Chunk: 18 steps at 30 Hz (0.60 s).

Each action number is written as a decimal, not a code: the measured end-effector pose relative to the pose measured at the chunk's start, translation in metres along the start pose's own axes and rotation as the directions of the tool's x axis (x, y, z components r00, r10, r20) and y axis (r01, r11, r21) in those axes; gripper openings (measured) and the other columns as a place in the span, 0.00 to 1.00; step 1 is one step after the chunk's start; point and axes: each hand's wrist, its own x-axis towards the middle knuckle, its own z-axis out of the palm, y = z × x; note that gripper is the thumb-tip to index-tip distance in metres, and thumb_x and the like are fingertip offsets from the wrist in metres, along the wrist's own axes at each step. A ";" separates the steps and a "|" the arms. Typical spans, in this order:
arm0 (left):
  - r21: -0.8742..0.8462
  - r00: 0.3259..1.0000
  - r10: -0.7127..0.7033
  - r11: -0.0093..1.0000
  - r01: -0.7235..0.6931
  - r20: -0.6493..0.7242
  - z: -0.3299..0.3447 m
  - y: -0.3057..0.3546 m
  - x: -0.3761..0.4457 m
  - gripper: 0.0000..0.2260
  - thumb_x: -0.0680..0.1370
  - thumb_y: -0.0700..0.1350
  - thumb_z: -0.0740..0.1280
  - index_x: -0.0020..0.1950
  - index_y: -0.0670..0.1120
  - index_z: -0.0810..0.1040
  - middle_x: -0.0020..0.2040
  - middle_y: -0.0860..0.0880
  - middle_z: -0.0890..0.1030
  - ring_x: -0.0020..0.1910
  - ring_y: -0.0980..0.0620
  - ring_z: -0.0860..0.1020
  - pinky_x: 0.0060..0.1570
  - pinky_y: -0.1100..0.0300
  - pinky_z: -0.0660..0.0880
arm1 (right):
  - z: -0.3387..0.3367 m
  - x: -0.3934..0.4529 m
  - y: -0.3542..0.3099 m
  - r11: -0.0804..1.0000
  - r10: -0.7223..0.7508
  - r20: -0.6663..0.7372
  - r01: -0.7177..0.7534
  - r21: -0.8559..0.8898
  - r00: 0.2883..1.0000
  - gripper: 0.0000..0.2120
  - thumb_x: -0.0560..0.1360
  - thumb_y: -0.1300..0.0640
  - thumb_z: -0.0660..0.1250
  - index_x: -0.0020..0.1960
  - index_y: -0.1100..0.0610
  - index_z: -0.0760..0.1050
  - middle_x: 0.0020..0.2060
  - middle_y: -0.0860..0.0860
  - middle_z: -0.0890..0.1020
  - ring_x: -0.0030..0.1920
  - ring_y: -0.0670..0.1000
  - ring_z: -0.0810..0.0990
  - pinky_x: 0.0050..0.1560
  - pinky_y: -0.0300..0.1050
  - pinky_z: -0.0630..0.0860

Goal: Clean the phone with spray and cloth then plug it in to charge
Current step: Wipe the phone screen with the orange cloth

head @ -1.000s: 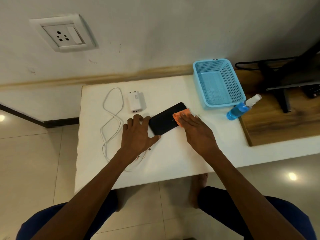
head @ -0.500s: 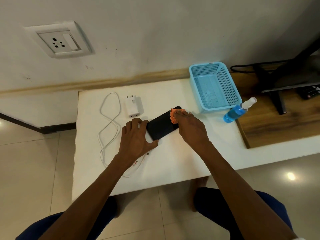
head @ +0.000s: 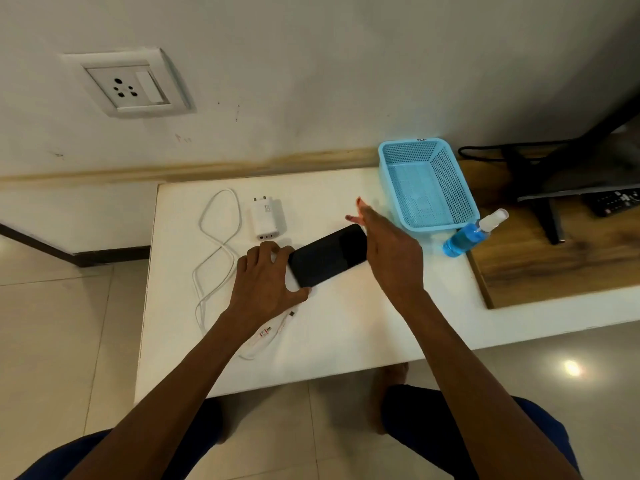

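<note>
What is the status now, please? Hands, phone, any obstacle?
Left hand steadies phone flat on table. Right hand raised at phone's far end, cloth barely visible at its fingertips. Charger and cable unplugged, nothing blocking.

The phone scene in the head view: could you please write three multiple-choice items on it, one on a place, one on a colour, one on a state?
1. Where does the charger adapter lie?
A. in the basket
B. on the white table, between cable and phone
C. in the wall socket

2. What colour is the basket?
A. light blue
B. red
C. black

3. What is the left hand doing?
A. holding the spray bottle
B. resting on the phone's near end
C. hanging off the table

Answers: 1 B, it lies flat beside the white cable; 2 A, its mesh walls are light blue; 3 B, its fingers sit on the dark phone.
</note>
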 end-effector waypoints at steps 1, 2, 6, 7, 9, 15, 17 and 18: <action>0.000 1.000 -0.001 1.000 0.001 0.001 0.000 0.000 0.000 0.36 0.65 0.68 0.70 0.68 0.51 0.73 0.63 0.46 0.74 0.60 0.43 0.73 0.59 0.48 0.69 | 0.003 -0.004 -0.001 1.000 -0.017 0.080 0.017 0.009 0.997 0.18 0.81 0.58 0.63 0.70 0.52 0.75 0.57 0.47 0.84 0.52 0.51 0.84 0.49 0.47 0.81; -0.005 1.000 0.000 1.000 0.000 0.001 0.000 0.000 0.000 0.36 0.65 0.68 0.70 0.68 0.51 0.73 0.63 0.46 0.74 0.61 0.43 0.73 0.59 0.48 0.69 | 0.008 -0.009 0.000 1.000 -0.023 0.171 0.024 -0.003 0.985 0.18 0.81 0.58 0.63 0.70 0.50 0.75 0.57 0.46 0.84 0.52 0.51 0.84 0.50 0.47 0.81; -0.002 1.000 0.000 1.000 0.000 0.010 -0.001 0.000 0.000 0.36 0.66 0.68 0.70 0.68 0.50 0.73 0.63 0.46 0.73 0.62 0.43 0.72 0.59 0.48 0.69 | 0.026 -0.028 0.008 0.994 0.000 0.422 0.046 -0.098 0.906 0.21 0.81 0.60 0.62 0.72 0.47 0.71 0.67 0.46 0.78 0.62 0.53 0.80 0.60 0.48 0.77; 0.003 1.000 0.002 1.000 -0.002 0.008 0.000 0.000 0.000 0.36 0.66 0.68 0.70 0.69 0.50 0.72 0.64 0.46 0.73 0.61 0.43 0.72 0.59 0.48 0.69 | 0.027 -0.031 0.008 0.992 -0.019 0.412 0.068 -0.103 0.911 0.22 0.80 0.62 0.63 0.73 0.48 0.71 0.68 0.46 0.77 0.64 0.52 0.79 0.60 0.47 0.76; 0.011 1.000 0.010 1.000 -0.010 0.003 0.000 -0.001 -0.001 0.37 0.66 0.68 0.70 0.69 0.49 0.72 0.64 0.46 0.74 0.62 0.43 0.72 0.59 0.48 0.68 | 0.025 -0.036 0.008 0.990 -0.096 0.314 0.124 -0.071 0.944 0.24 0.75 0.67 0.69 0.68 0.51 0.76 0.67 0.46 0.78 0.64 0.50 0.80 0.54 0.44 0.79; -0.014 1.000 0.006 1.000 -0.006 0.017 -0.001 -0.001 -0.001 0.38 0.67 0.70 0.70 0.70 0.49 0.72 0.65 0.45 0.73 0.64 0.42 0.71 0.62 0.47 0.67 | 0.023 -0.043 0.007 0.978 -0.137 0.214 0.166 -0.123 0.967 0.29 0.63 0.71 0.77 0.61 0.55 0.80 0.58 0.50 0.83 0.51 0.54 0.85 0.35 0.47 0.81; -0.030 1.000 0.003 1.000 -0.002 0.021 -0.001 0.000 0.000 0.37 0.68 0.69 0.71 0.71 0.49 0.72 0.65 0.45 0.73 0.64 0.42 0.71 0.62 0.48 0.67 | 0.026 -0.045 0.008 0.980 -0.102 0.244 0.140 -0.144 0.964 0.27 0.65 0.71 0.76 0.63 0.56 0.80 0.58 0.52 0.83 0.52 0.57 0.84 0.39 0.51 0.82; -0.036 1.000 0.002 0.999 -0.001 0.025 -0.001 0.000 0.000 0.37 0.68 0.69 0.71 0.71 0.49 0.72 0.65 0.45 0.73 0.64 0.42 0.71 0.62 0.48 0.67 | 0.027 -0.045 0.008 0.980 -0.081 0.267 0.126 -0.154 0.960 0.26 0.68 0.70 0.74 0.64 0.56 0.79 0.59 0.53 0.83 0.53 0.57 0.84 0.42 0.52 0.82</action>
